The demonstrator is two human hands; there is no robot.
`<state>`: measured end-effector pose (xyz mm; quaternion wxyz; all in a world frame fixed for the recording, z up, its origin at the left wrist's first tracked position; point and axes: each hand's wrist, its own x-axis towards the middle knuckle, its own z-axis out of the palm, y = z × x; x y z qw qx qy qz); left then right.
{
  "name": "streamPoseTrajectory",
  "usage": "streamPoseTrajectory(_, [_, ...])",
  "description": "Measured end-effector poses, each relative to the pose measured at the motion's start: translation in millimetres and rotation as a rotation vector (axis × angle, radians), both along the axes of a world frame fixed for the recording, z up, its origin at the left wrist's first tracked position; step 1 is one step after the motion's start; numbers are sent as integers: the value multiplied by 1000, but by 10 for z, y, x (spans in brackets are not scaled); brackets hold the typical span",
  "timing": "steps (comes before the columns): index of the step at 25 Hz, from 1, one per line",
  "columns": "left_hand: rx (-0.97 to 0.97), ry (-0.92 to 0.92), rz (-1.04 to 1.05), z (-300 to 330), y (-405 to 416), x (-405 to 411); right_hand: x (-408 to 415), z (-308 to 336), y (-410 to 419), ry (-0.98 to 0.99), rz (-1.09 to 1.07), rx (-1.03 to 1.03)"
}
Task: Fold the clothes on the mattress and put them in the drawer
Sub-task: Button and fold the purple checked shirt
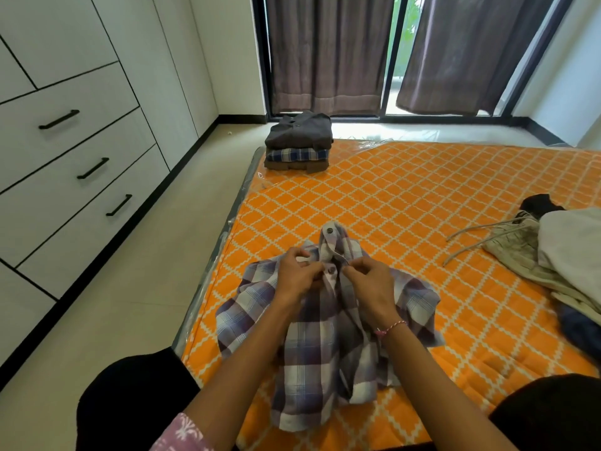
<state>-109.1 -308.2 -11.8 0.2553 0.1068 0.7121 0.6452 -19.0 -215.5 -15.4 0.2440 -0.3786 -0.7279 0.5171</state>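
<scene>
Beyond plaid shirt (325, 323): folded stack (298, 143); right, unfolded pile (559, 255).

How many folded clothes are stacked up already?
3, all in one pile at the mattress's far left corner: dark grey on top, blue plaid in the middle, brown at the bottom. More may be hidden between.

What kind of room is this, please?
Probably a bedroom: an orange mattress lies on the floor, white built-in drawers line the wall, and curtains cover a glass door.
</scene>
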Motion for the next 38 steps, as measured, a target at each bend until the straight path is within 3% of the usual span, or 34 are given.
streamPoseTrajectory(3, [3,33,-65,58,-77,-32,-65,32,-64,43,5,-135])
streamPoseTrajectory(9, [87,58,-71,39,-147,85,-37,51,-221,-6,8,96])
streamPoseTrajectory(13, [63,177,-36,13,-169,130,-7,73,-269,-15,-55,119])
streamPoseTrajectory(16, [23,273,-9,-12,-172,166,13,73,-294,6,-66,17])
streamPoseTrajectory(20, [67,169,-24,-12,-185,170,33,42,-283,101,33,-262])
streamPoseTrajectory(24, [71,123,-120,-8,-234,181,88,18,-276,138,43,-275])
streamPoseTrajectory(26, [17,216,-108,-12,-225,200,81,-18,-286,145,21,-269])
streamPoseTrajectory(29, [-171,564,-72,-25,-198,261,61,-65,-317,135,7,-232])
streamPoseTrajectory(31, [-262,702,-63,-16,-186,292,58,-68,-332,142,4,-202])
streamPoseTrajectory(34, [-248,595,-92,8,-168,253,74,-66,-292,171,12,-282])
streamPoseTrajectory(38, [-237,419,-119,33,-147,239,112,-97,-244,265,-7,-659])
